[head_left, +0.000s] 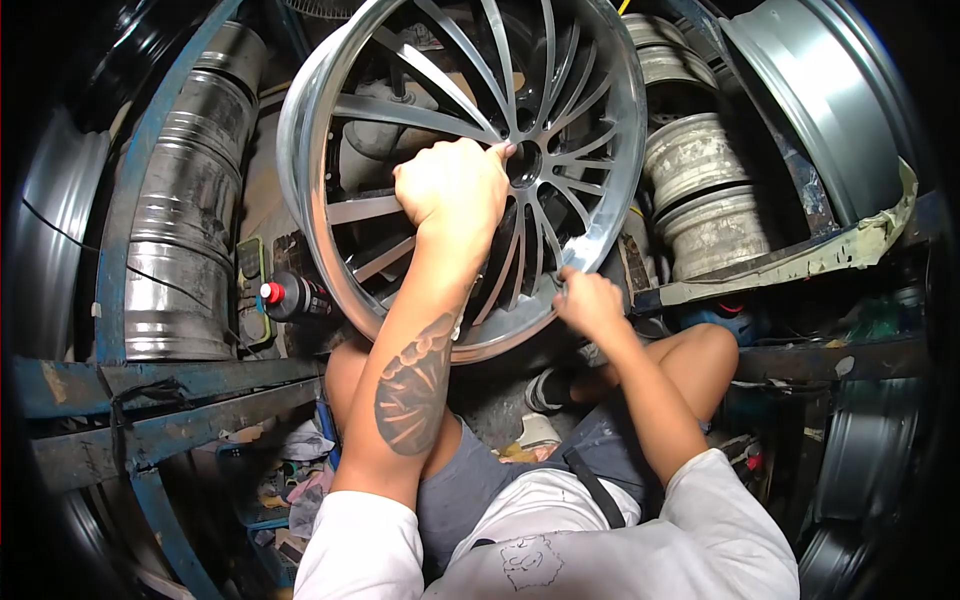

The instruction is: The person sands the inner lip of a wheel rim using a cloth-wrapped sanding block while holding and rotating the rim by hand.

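Observation:
A large silver multi-spoke alloy wheel (627, 110) stands tilted in front of me, its spoked face toward my right. My left hand (455, 187) is closed over the spokes beside the hub, with the thumb reaching to the edge of the centre hole. The curled fingers of that hand are mostly hidden from the camera. At the wheel's lower right, my right hand (592, 303) presses its closed fingers against the inside of the rim lip. Something small and dark shows at those fingertips, too little of it to name.
Stacked shiny wheel barrels (185, 190) line the left, behind a blue metal frame (140, 200). Worn wheels (705, 190) and a wide silver barrel (815, 90) stand on the right. A dark bottle with a red cap (297, 297) sits left of the wheel.

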### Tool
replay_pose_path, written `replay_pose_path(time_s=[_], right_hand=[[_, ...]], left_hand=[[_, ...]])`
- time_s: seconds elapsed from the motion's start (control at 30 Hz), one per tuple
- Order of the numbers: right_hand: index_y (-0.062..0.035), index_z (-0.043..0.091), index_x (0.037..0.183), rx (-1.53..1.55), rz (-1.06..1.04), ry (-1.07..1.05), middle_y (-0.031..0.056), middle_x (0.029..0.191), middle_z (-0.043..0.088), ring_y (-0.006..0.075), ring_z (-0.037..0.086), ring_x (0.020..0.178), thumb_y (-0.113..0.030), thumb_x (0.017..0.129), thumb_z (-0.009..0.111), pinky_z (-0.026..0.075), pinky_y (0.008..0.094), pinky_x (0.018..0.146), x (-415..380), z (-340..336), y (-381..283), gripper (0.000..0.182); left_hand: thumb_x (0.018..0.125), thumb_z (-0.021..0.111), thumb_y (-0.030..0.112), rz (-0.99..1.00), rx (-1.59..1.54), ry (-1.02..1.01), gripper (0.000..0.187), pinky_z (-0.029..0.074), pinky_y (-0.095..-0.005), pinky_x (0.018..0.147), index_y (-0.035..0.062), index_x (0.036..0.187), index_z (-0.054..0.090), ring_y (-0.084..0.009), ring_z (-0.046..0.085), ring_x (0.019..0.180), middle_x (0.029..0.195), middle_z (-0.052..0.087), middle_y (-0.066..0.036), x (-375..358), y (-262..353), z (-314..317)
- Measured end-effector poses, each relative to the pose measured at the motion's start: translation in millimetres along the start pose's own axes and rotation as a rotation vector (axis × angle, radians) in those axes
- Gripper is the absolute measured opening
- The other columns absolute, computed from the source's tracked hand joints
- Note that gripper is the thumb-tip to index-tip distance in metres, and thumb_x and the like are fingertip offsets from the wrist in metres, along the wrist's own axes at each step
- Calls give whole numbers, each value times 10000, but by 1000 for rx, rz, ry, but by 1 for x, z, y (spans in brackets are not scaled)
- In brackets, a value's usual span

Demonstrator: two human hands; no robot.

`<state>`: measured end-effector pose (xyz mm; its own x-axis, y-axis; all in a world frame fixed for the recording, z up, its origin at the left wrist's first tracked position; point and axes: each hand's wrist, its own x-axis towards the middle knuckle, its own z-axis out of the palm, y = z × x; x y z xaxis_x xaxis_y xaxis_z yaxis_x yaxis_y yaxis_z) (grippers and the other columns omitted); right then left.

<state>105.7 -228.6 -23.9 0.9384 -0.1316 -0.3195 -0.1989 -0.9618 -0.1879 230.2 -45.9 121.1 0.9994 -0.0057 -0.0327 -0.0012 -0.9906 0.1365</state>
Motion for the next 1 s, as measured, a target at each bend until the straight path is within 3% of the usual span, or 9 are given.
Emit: replay_pose_path(time_s=[0.1,0.23,0.37,0.5,0.63,0.73,0.8,1.0], right_hand=[[-40,649,1146,-84,-45,-70,241,952,749,421,735,917,-247,850,691,583,539,835,-21,2,-25,363],[-33,648,1146,60,-22,36,276,928,737,446,732,915,-251,847,700,580,549,854,7,-1,0,373],[-47,666,1177,-78,-26,-104,246,977,747,431,728,943,-235,845,699,575,540,853,-19,-6,-33,383],[-42,648,1187,38,-20,-21,286,968,733,467,719,952,-254,816,729,564,561,896,11,-2,-1,435],[-63,651,1214,-56,-41,-128,228,1032,748,465,712,980,-264,827,709,562,538,912,-14,-5,-28,441],[-79,658,1197,56,-45,-97,246,1035,742,431,709,1035,-236,831,668,553,535,930,7,-17,-10,399],[-72,703,1106,-79,-14,-107,213,1042,751,393,721,1023,-221,824,668,555,524,918,-4,-3,-27,320],[-60,686,1100,6,-17,-47,256,1008,742,417,730,966,-208,835,658,576,525,870,3,-11,-11,305]], left_hand=[[1007,500,606,-13,-15,14,585,551,-411,757,129,886,817,-268,774,800,832,784,-80,4,0,-4],[1008,498,604,-5,-9,22,590,556,-406,742,123,888,817,-269,774,797,828,783,-88,0,-6,1],[991,510,630,-29,-17,33,603,553,-408,746,123,875,814,-273,772,797,833,782,-87,3,-7,0],[984,518,638,-44,-10,23,602,554,-407,749,125,869,811,-271,772,798,829,780,-83,-3,-12,3],[976,527,646,-47,-13,55,607,560,-396,743,122,862,810,-266,772,796,825,779,-92,0,-12,0],[967,536,655,-41,-38,21,611,557,-401,753,120,857,807,-267,772,798,821,778,-89,-4,-12,3],[964,540,657,-35,-29,42,610,552,-404,764,120,849,805,-268,770,791,816,776,-89,-2,-13,0],[950,555,663,-8,21,191,620,520,-405,760,116,780,792,-268,755,733,760,760,-88,-3,-15,16]])
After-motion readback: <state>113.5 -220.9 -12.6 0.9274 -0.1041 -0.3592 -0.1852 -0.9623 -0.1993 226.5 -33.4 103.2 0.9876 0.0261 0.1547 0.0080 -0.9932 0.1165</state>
